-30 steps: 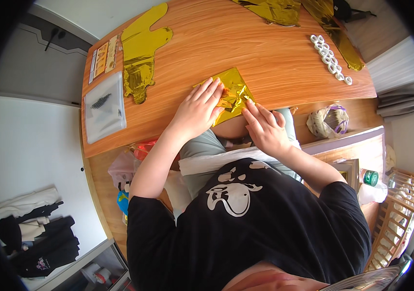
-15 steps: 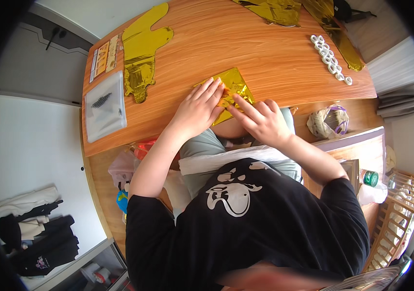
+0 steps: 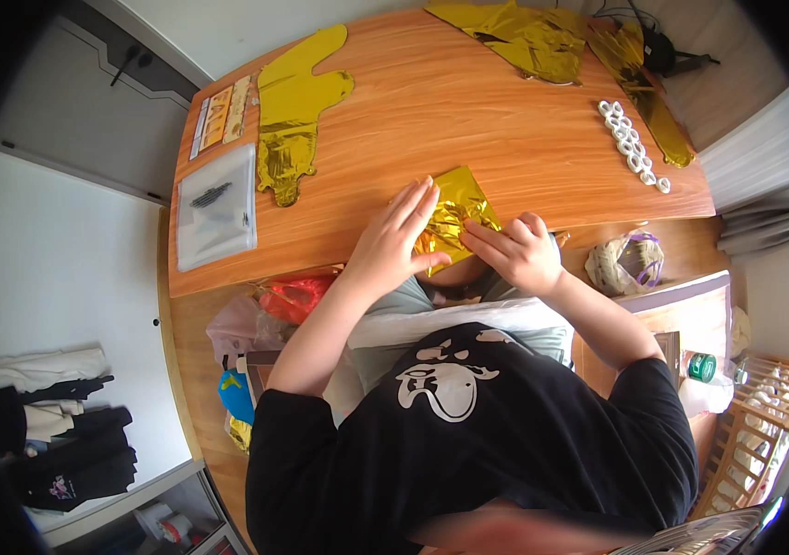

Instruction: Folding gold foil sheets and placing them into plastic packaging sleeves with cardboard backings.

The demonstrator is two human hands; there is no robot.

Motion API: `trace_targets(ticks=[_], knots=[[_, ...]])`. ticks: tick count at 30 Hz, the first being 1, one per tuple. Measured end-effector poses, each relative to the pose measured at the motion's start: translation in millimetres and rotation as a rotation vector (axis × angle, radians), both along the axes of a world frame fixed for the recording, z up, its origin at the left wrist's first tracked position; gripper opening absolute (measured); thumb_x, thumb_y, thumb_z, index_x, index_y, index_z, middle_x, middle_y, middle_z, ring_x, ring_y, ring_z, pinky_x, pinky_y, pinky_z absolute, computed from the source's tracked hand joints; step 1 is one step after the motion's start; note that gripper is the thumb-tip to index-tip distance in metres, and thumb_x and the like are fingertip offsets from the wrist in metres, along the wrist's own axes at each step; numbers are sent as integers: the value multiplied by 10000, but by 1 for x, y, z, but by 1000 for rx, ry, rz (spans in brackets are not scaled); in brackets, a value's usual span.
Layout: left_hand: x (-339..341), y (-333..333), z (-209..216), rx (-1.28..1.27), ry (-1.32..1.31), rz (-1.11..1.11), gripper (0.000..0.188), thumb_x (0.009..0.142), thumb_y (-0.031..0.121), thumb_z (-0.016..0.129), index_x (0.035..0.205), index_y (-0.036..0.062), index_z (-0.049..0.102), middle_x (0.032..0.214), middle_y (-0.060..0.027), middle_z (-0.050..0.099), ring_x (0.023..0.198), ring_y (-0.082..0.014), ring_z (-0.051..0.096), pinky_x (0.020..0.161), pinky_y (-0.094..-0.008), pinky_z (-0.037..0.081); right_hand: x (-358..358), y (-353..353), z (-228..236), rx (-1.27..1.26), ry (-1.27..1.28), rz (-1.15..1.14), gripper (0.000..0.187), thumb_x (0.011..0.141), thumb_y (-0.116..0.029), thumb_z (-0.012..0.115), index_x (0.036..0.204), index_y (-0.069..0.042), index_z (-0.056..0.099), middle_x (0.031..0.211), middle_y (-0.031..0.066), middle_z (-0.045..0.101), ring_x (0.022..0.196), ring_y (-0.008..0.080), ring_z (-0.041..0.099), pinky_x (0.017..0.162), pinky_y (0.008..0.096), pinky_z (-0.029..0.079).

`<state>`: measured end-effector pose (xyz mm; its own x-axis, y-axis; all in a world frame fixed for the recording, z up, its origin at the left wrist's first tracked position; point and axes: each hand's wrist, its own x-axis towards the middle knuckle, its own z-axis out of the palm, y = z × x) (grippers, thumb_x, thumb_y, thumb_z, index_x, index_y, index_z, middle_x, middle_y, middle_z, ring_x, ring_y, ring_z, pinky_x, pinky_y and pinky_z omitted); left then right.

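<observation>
A folded gold foil balloon [image 3: 470,196] lies flat at the table's near edge, its middle crumpled and shiny. My left hand [image 3: 392,236] rests along its left side, fingers stretched out and the thumb reaching across its near part. From the right, my right hand [image 3: 519,254] presses the crumpled middle with its extended index and middle fingertips; the other fingers are curled. Its thumb is mostly hidden. Parts of the foil under both hands cannot be seen.
On the wooden table [image 3: 394,120], another flat gold foil balloon [image 3: 297,102] lies to the left, beside a clear plastic bag [image 3: 217,217] and a printed card [image 3: 219,116]. More gold foil [image 3: 542,51] lies at the far right, near several white rings [image 3: 630,148].
The view has shifted slightly. My left hand has turned more upright, its thumb now spread over the near foil. My right fingers have drawn back slightly and curl more.
</observation>
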<state>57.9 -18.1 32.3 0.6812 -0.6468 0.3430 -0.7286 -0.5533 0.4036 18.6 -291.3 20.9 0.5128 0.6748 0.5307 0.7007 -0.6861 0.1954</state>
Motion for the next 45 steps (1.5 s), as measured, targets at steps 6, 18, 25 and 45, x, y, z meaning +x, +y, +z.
trace_targets(ticks=[6,18,25,45], knots=[[13,33,24,-79,-15,172,697,895,389,775,1494,129,530,1627,-182,367,1510,-400,329,1219,-512,312,9,-3,3,46,-54,105,417,787,-218,631,1183,-143,736,1260,-46,721,826,126,541,818,332,452],[246,269,41,469,-49,1111,724,882,642,649,1414,151,616,1513,-157,531,1459,-422,385,1197,-591,299,-15,-27,19,215,-81,64,276,770,-109,719,1044,-131,747,1045,-41,768,741,115,583,864,355,419],[290,290,12,358,109,1050,929,849,728,628,1524,108,481,1524,-173,521,1408,-335,491,1173,-456,401,-27,-31,16,394,-81,-41,264,757,-27,747,1011,-95,725,1015,19,778,742,167,612,897,400,426],[173,177,122,-1198,-227,552,411,1069,86,524,1450,38,379,1385,-184,561,1247,-270,580,1032,-408,510,-30,-102,-8,1678,423,-369,56,985,-13,673,1035,-2,693,982,-16,683,908,54,591,833,210,463]])
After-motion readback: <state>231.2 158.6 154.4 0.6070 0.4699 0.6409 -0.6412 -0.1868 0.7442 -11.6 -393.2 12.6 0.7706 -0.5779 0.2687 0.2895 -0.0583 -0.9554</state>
